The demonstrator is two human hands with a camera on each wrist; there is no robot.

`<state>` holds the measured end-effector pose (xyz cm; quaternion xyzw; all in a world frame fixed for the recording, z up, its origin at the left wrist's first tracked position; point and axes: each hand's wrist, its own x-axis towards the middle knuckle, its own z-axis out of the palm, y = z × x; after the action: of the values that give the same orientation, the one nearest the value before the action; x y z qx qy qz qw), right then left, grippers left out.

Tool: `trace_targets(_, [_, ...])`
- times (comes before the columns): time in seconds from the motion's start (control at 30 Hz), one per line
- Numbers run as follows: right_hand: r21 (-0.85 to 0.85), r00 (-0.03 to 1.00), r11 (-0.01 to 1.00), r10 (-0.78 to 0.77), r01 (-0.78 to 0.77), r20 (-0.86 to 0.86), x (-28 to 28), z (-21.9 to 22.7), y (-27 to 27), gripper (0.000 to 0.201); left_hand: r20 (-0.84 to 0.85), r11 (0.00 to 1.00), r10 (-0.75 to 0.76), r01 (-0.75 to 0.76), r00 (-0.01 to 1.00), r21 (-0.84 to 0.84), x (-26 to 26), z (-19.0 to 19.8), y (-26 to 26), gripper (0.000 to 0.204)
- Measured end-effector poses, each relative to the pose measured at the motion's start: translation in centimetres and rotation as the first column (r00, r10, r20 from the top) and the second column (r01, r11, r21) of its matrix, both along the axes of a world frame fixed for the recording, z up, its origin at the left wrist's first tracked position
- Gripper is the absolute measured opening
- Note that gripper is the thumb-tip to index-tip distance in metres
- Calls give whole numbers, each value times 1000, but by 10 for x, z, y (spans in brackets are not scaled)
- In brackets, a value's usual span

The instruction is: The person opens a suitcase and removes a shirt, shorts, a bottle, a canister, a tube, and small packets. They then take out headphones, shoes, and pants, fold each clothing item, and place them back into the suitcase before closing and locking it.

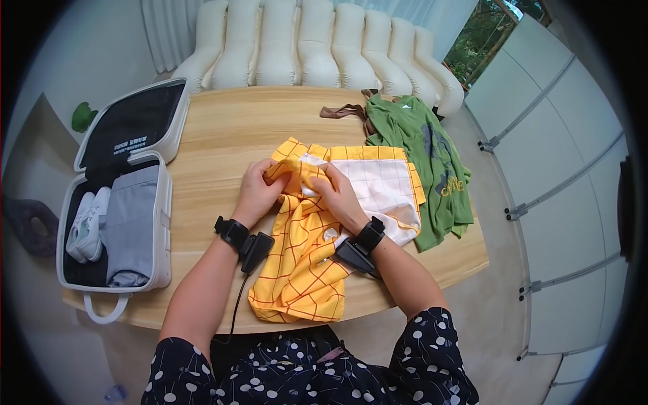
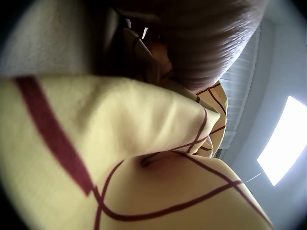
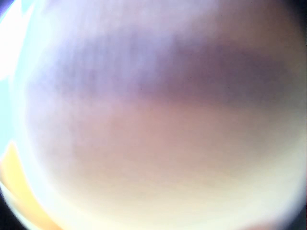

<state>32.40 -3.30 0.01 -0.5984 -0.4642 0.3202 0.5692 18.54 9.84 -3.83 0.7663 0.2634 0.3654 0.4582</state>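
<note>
A yellow garment with a red grid pattern (image 1: pixel 297 270) lies crumpled on the table in front of the person, its white lining (image 1: pixel 381 182) showing on the right. The left hand (image 1: pixel 258 192) grips a bunched upper edge of it, and the right hand (image 1: pixel 339 197) pinches the same edge a short way to the right. In the left wrist view the yellow cloth (image 2: pixel 144 115) fills the foreground below part of a hand (image 2: pixel 206 43). The right wrist view is mostly a blurred pale surface, with a strip of yellow cloth (image 3: pixel 21 187) at lower left.
An open suitcase (image 1: pixel 164 223) at the left of the wooden table (image 1: pixel 229 128) holds white shoes (image 1: pixel 89 223) and folded grey clothing (image 1: pixel 131 223). A green shirt (image 1: pixel 432 169) lies at the right, beside brown straps (image 1: pixel 344 112). A cream sofa (image 1: pixel 297 47) stands behind the table.
</note>
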Motion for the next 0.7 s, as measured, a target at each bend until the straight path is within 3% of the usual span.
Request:
trace_targets(0.1, [-93, 998, 994, 56, -55, 7, -9, 12, -4, 40, 100, 981, -86, 102, 991, -165, -2, 15, -8, 18])
trace_targets(0.13, [-24, 988, 999, 45, -42, 150, -9, 9, -4, 44, 176, 952, -133, 175, 975, -250, -3, 21, -11, 16])
trace_targets(0.17, [47, 957, 998, 23, -38, 288, -9, 7, -3, 47, 176, 952, -133, 175, 975, -250, -3, 20, -11, 16])
trace_targets(0.27, [18, 930, 999, 32, -42, 366, -7, 3, -2, 44, 216, 962, -180, 218, 960, -166, -2, 21, -13, 16])
trace_targets(0.33, [-25, 953, 999, 39, -33, 301, -7, 1, 0, 41, 152, 921, -192, 232, 969, -312, -4, 28, -17, 18])
trace_targets(0.37, [-68, 971, 997, 43, -28, 235, -6, 0, 0, 39, 152, 921, -193, 232, 969, -312, -3, 27, -16, 18])
trace_targets(0.7, [-37, 974, 999, 25, -17, 227, -5, -5, 1, 32, 166, 921, -214, 255, 963, -294, -1, 17, -12, 18])
